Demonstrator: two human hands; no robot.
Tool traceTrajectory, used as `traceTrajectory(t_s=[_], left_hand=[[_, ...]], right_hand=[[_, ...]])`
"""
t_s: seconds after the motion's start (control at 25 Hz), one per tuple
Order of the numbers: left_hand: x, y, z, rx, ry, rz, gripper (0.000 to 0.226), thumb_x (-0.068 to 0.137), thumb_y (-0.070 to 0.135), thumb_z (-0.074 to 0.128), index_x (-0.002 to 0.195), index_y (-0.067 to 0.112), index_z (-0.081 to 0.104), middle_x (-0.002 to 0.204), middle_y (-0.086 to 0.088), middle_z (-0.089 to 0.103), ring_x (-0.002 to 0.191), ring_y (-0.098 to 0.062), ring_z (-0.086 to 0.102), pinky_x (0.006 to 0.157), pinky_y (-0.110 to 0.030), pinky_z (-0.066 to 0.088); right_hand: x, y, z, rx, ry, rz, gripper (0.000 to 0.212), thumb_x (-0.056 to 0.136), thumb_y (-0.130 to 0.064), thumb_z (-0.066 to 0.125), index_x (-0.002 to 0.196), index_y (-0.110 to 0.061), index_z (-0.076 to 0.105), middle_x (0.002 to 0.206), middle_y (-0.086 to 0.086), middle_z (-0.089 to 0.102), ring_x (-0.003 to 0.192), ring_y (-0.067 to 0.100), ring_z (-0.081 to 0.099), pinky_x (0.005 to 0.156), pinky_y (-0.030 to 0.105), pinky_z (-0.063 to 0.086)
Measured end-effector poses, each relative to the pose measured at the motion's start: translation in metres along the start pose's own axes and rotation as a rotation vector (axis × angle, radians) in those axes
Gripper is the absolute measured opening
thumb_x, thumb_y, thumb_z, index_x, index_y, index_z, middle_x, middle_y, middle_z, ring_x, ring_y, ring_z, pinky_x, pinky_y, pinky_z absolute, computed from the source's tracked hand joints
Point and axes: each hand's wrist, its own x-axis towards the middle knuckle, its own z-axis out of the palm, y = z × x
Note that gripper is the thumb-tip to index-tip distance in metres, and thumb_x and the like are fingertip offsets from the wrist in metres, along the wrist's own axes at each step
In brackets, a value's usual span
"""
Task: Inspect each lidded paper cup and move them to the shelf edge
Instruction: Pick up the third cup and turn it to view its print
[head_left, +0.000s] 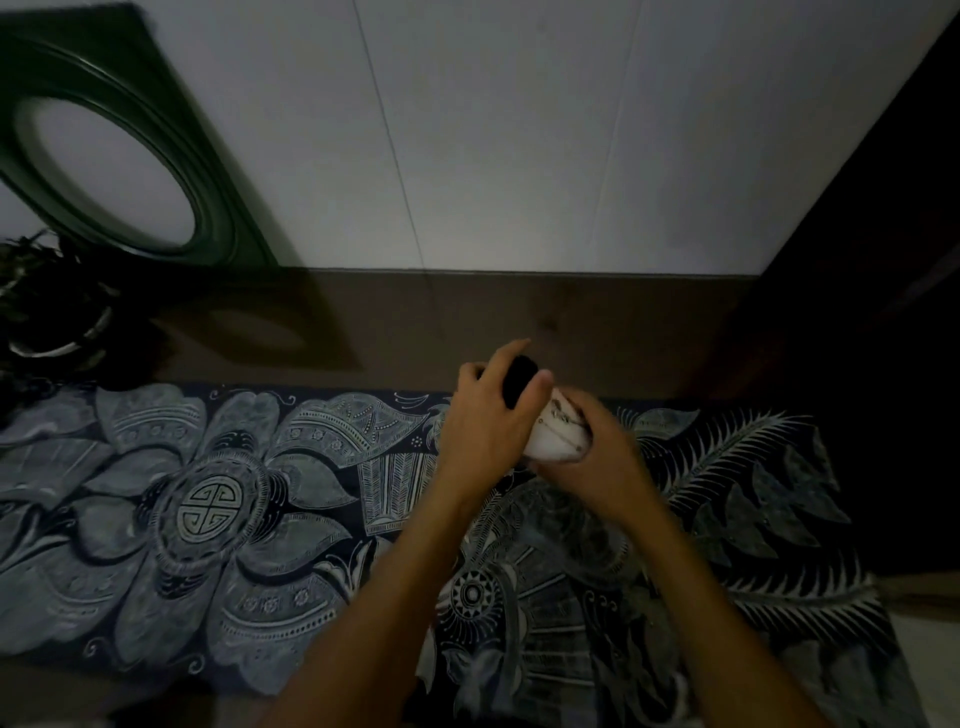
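One white paper cup (556, 436) with a black lid (519, 382) is tilted on its side between both hands, lid pointing away toward the wall. My left hand (488, 421) wraps round the lid end, thumb over the top. My right hand (597, 457) grips the cup's lower body and base from the right. The cup is lifted above a dark blue patterned cloth (218, 509). Part of the cup is hidden behind my fingers. No other cup is in view.
The cloth covers a brown wooden shelf top (571, 322) that runs to a white wall (467, 130). A dark green frame with an oval opening (104, 156) leans at the back left, above a dark potted plant (47, 312). Dark furniture (883, 260) stands at the right.
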Motion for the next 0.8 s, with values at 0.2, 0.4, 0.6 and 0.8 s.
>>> traceTrajectory(t_s=[0.2,0.4,0.6,0.8], left_hand=[[-0.087,0.046,-0.036,-0.454,-0.001,-0.004,0.043,0.093,0.064,0.029,0.111,0.049,0.065,0.110,0.013,0.070,0.099,-0.005,0.065,0.083,-0.030,0.054],[-0.160,0.087,-0.061,-0.653,0.083,0.062,0.043,0.096,0.043,0.033,0.107,0.033,0.073,0.106,0.009,0.077,0.094,-0.013,0.071,0.075,-0.029,0.056],[-0.215,0.118,-0.082,-0.740,0.105,0.125,0.042,0.088,0.034,0.038,0.092,0.033,0.079,0.109,-0.001,0.078,0.102,-0.025,0.070,0.088,-0.042,0.055],[-0.248,0.116,-0.092,-0.726,0.091,0.185,0.037,0.087,0.039,0.044,0.095,0.034,0.080,0.111,0.000,0.078,0.104,-0.021,0.071,0.089,-0.037,0.055]], right_hand=[[-0.093,-0.076,-0.044,-0.407,0.064,-0.255,0.091,0.061,-0.067,0.073,0.139,-0.065,0.027,0.119,-0.041,0.042,0.101,-0.011,0.054,0.077,0.011,0.048],[-0.171,-0.148,-0.062,-0.728,0.173,-0.538,0.087,0.072,-0.064,0.064,0.144,-0.022,0.042,0.120,0.006,0.064,0.084,0.021,0.069,0.062,0.030,0.060],[-0.235,-0.195,-0.062,-0.787,0.215,-0.545,0.085,0.074,-0.065,0.060,0.146,-0.026,0.040,0.123,0.006,0.065,0.085,0.020,0.070,0.065,0.035,0.060],[-0.272,-0.210,-0.052,-0.588,0.157,-0.373,0.088,0.065,-0.069,0.064,0.145,-0.052,0.033,0.127,-0.019,0.060,0.101,0.009,0.065,0.083,0.040,0.058]])
